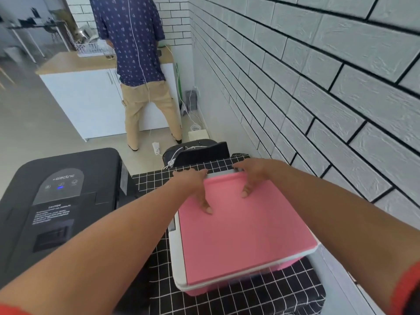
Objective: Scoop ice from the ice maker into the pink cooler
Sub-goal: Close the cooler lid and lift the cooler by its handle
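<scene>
Hands are both gripping the far edge of the pink cooler [238, 226]: left hand [195, 185] and right hand [250, 176] curling fingers over its lid, thumbs on top, likely prying it open for ice. Cooler is sitting on the checked cloth [227, 298], just right of the black ice maker [59, 201], lid down.

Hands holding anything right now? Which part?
Both the left hand and the right hand grip the pink cooler by the far edge of its lid, thumbs on top.
</scene>
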Action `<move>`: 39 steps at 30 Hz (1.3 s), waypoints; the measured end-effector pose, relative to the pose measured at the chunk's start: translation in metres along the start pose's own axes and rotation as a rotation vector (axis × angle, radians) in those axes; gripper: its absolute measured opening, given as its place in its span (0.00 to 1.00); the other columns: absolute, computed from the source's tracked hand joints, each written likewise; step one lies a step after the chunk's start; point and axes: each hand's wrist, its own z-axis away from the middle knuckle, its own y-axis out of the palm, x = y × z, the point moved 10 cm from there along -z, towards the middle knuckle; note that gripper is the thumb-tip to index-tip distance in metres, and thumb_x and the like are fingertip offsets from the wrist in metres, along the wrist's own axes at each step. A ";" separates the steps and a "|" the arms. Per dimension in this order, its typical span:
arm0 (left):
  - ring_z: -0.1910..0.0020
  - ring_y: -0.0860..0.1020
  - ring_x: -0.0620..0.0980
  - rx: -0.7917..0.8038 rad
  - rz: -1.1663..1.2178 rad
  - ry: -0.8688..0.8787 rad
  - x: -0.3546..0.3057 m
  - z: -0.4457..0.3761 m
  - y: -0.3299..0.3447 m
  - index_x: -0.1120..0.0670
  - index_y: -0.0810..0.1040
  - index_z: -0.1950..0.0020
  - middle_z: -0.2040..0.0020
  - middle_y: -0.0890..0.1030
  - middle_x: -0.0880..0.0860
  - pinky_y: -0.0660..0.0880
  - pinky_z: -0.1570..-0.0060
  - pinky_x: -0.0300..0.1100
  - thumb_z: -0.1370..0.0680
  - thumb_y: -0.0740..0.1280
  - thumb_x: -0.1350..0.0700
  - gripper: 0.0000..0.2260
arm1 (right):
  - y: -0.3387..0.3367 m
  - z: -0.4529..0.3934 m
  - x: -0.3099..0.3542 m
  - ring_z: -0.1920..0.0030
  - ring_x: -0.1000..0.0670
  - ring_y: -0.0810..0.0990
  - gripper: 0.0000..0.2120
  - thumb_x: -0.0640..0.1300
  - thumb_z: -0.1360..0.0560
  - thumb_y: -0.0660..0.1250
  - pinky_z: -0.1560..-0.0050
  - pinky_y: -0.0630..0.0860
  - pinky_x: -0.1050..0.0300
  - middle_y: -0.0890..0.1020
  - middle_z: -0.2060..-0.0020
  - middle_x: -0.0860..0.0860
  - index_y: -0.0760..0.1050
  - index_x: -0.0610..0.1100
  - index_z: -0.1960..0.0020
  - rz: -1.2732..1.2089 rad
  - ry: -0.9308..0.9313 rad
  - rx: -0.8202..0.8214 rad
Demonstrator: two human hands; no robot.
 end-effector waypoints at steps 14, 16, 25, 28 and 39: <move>0.41 0.70 0.58 -0.522 -0.133 -0.071 -0.012 0.044 -0.021 0.46 0.48 0.23 0.36 0.64 0.57 0.67 0.38 0.56 0.51 0.79 0.33 0.64 | -0.014 0.052 0.001 0.35 0.44 0.63 0.60 0.75 0.48 0.71 0.29 0.53 0.40 0.65 0.37 0.49 0.54 0.52 0.25 0.189 -0.049 -0.612; 0.41 0.69 0.56 -0.649 -0.149 -0.042 -0.011 0.059 -0.025 0.46 0.50 0.23 0.38 0.66 0.56 0.67 0.40 0.52 0.48 0.77 0.31 0.61 | -0.017 0.072 0.004 0.34 0.44 0.63 0.53 0.73 0.44 0.70 0.28 0.50 0.38 0.65 0.37 0.49 0.58 0.50 0.26 0.163 -0.071 -0.727; 0.51 0.78 0.53 -0.886 0.016 0.217 -0.004 0.112 -0.053 0.47 0.68 0.29 0.46 0.79 0.50 0.71 0.53 0.47 0.22 0.63 0.44 0.22 | -0.041 0.135 0.008 0.46 0.47 0.75 0.12 0.48 0.21 0.62 0.37 0.67 0.48 0.78 0.47 0.52 0.72 0.49 0.38 0.028 -0.304 -0.896; 0.57 0.78 0.50 -0.872 0.080 0.299 0.002 0.114 -0.046 0.44 0.69 0.30 0.47 0.76 0.47 0.71 0.64 0.42 0.21 0.63 0.46 0.18 | -0.046 0.135 0.004 0.45 0.49 0.75 0.15 0.49 0.19 0.58 0.43 0.70 0.50 0.78 0.46 0.52 0.72 0.50 0.34 0.057 -0.319 -0.754; 0.61 0.75 0.43 -0.902 0.147 0.421 0.008 0.116 -0.042 0.34 0.69 0.30 0.58 0.77 0.43 0.74 0.65 0.44 0.22 0.64 0.42 0.20 | -0.033 0.151 0.009 0.58 0.45 0.74 0.19 0.46 0.22 0.65 0.56 0.72 0.48 0.77 0.55 0.47 0.73 0.50 0.31 0.247 -0.297 -0.923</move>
